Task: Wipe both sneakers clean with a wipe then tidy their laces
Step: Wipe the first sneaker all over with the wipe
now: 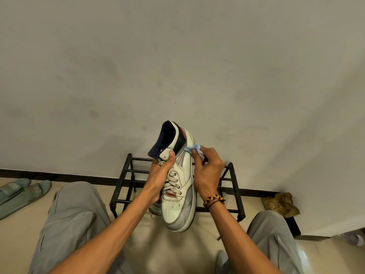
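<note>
Sneaker (177, 178) of white leather with grey panels and a dark navy collar is held in the air above a black metal shoe rack (126, 186), its toe toward the person and its heel toward the wall. The left hand (160, 175) grips it from the laced side; the fingers are curled around the upper and the thumb presses on the tongue near the top eyelets. The right hand (207, 171) has its fingers closed on a crumpled light blue wipe (192, 148), which touches the outer side of the sneaker near the heel. A beaded bracelet (214, 200) sits on the right wrist. The laces (173, 182) are grey and threaded through the eyelets. Grey-green slippers (21, 192) lie on the floor at the left, well apart from the rack. A brown crumpled cloth (280, 204) lies by the wall at the right.
</note>
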